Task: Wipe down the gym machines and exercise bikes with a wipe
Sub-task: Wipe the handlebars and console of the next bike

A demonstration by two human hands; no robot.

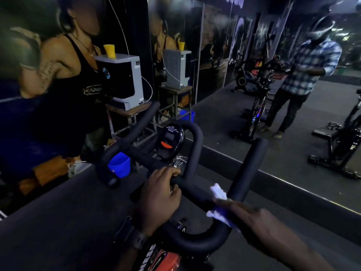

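A: What's biggest in view?
B: A mirror [254, 94] along the wall, and in front of it an exercise bike's black handlebars [197, 242] with a small round display [170, 140] at the middle.

A: And the hands?
B: The left hand [159, 198] grips the centre bar, fingers curled over it. The right hand [259, 222] presses a white wipe [218, 204] against the right-side bar, just below its upright grip; it's blurred, but the fingers appear to close on the wipe.

A: Anything smaller?
B: A blue cup [119, 165] behind the left bar, and a yellow cup [110, 50] atop a grey box [125, 81].
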